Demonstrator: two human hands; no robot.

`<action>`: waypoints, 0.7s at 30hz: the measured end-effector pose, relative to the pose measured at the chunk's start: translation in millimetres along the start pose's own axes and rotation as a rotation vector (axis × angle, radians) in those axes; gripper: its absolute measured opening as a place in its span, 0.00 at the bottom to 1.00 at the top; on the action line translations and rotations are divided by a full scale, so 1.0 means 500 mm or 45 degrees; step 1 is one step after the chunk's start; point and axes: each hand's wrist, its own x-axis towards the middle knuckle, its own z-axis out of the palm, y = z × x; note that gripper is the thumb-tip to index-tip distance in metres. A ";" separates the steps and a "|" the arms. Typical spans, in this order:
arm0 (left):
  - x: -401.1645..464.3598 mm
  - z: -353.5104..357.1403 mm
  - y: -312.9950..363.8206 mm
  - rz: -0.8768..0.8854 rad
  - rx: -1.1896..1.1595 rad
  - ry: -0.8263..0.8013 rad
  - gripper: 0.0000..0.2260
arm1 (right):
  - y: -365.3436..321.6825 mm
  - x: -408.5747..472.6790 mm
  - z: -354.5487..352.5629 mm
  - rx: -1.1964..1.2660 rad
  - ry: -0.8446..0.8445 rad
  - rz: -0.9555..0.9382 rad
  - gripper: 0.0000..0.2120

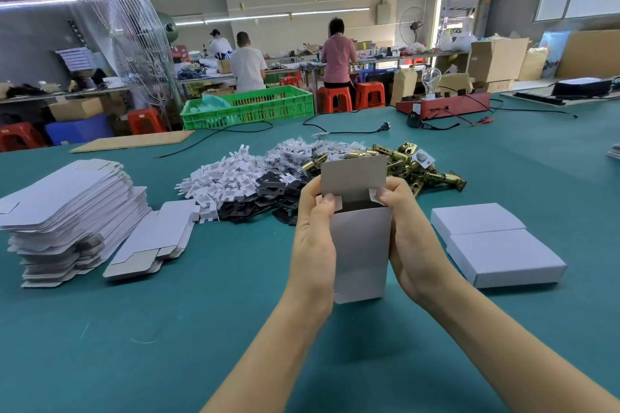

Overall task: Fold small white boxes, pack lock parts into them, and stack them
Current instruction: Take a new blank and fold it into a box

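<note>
- A green table [141,339] carries everything.
- At left: a tall stack of flat blanks [63,211], with a smaller stack [154,238] leaning beside it.
- At centre, touching heaps: white plastic pieces [224,178], black plates [268,194], bagged parts [302,152], brass latches [416,164].
- At right: 2 closed boxes [496,241], side by side and touching.
- Farther back: a cardboard sheet [134,141], a black cable with plug [382,127], a red tester with a bulb [443,104].

I see a teal surface [167,329]. At its far edge stands a green plastic crate [248,107], with a flat cardboard sheet [134,141] nearby. A black power cord [349,127] trails toward a red box [446,105] carrying a clear light bulb [431,78]. Orange stools [350,96] stand beyond.
</note>
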 end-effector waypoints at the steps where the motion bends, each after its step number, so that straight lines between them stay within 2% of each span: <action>1: 0.002 -0.001 -0.001 -0.006 -0.008 -0.009 0.13 | 0.000 0.003 -0.002 -0.008 0.024 -0.056 0.08; 3: 0.004 0.000 -0.001 -0.019 -0.031 -0.022 0.14 | 0.000 0.004 -0.004 0.008 0.026 -0.150 0.15; 6: 0.002 0.000 -0.004 -0.056 -0.063 -0.031 0.14 | -0.001 0.000 -0.003 0.029 0.003 -0.207 0.19; 12: 0.003 -0.005 -0.010 -0.067 -0.086 -0.019 0.10 | -0.010 -0.004 -0.003 0.123 -0.024 -0.190 0.19; 16: 0.005 -0.010 -0.008 -0.051 -0.131 0.001 0.11 | -0.009 -0.007 -0.001 0.166 -0.071 -0.202 0.19; 21: 0.002 -0.018 -0.008 -0.034 -0.250 -0.074 0.10 | -0.006 -0.005 -0.003 0.222 -0.090 -0.156 0.19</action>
